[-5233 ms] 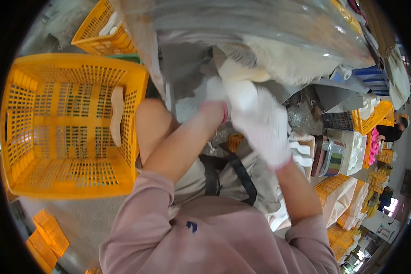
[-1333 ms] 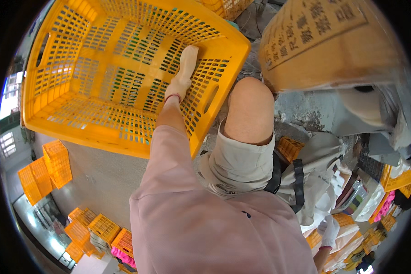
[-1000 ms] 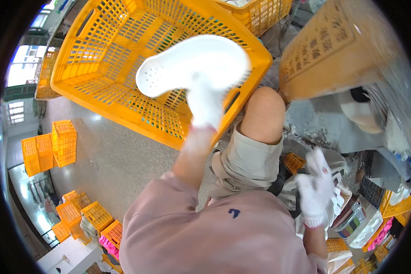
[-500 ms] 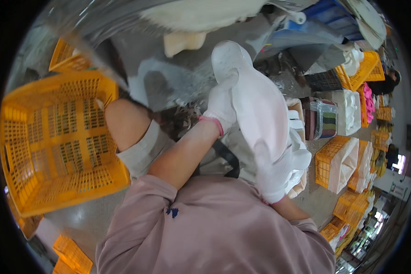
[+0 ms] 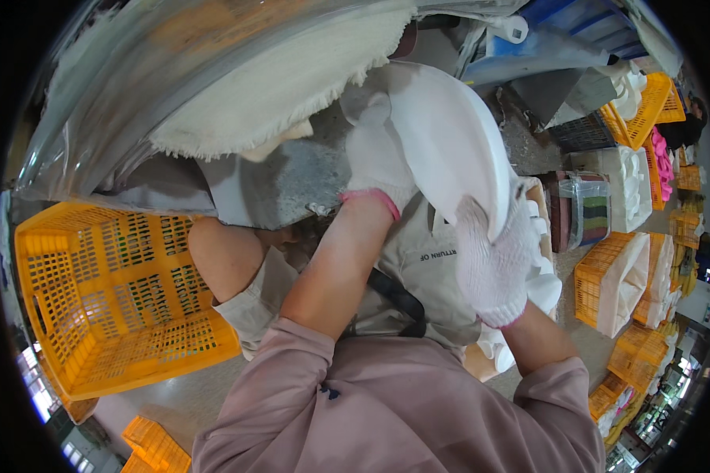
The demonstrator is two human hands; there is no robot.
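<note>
Between my gloved hands is a white, smooth, curved moulded piece [image 5: 457,138], long and sole-like, tilted up from my lap. My left hand [image 5: 379,158], in a white knit glove with a pink cuff, grips its far left end; part of that end lies behind the fingers. Lower on the right, my right hand [image 5: 493,256], gloved alike, closes on the near end with the thumb on top. Just ahead and left of the piece is a thick cream cloth pad or wheel [image 5: 284,87] with a frayed edge, under a shiny grey cover. More white pieces [image 5: 544,292] sit beside my right wrist.
A large orange crate [image 5: 233,347] stands at my left knee. Grey sheet metal [image 5: 284,189] dusted white lies below the cloth. On the right are a striped wrapped bundle [image 5: 588,209], a white bin [image 5: 631,185] and lined orange crates [image 5: 599,276]. A person [image 5: 690,126] is far right.
The view has shifted, and more of the frayed cloth shows. The white piece is turned more onto its edge and is nearer the cloth; both hands still hold it.
</note>
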